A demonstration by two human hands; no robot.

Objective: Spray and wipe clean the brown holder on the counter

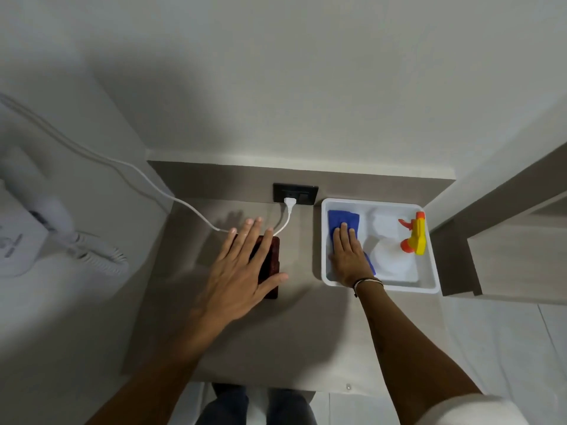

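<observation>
Left hand (242,271) hovers flat over the brown holder (270,265), fingers spread, gripping nothing; can't tell if the palm touches. Holder lies mid-counter (306,332), left of centre, long axis running from the front edge toward the back wall, mostly hidden under the hand.

Right hand (348,256) is inside the white tub (325,240) at the counter's back-right corner, palm down on the blue cloth (342,220), fingers close together and flat. Pressing, not yet pinching.

Step, as I read it: fetching supplies. Neither spray nor wipe looks done.

Doing it well:
- Task order is spray first. Spray bottle (412,237) lies on its side in the tub, right of the cloth, well clear of the hand. Probably better to take it before the cloth.
- Left hand should pin the holder by its edges, leaving the top face exposed to the spray.
- White cable (196,213) runs right behind the holder's far end, plug (289,203) sitting in the black outlet (295,194) at the back edge. Aim the nozzle down and away from it; light mist only.
- Bunch the cloth in the fingers for a firm wipe.
</observation>
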